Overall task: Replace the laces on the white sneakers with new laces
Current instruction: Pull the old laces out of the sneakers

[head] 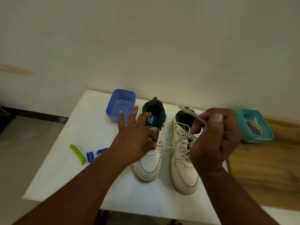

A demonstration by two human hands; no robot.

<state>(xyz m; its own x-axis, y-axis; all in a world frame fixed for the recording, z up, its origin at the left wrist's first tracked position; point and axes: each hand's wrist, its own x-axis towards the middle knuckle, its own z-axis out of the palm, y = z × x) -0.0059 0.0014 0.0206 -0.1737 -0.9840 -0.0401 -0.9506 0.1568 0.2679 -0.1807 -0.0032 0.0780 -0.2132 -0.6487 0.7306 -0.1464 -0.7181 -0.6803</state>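
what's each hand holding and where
Right hand pinches a white lace near its free end. Left hand rests on the left sneaker; any grip is hidden.
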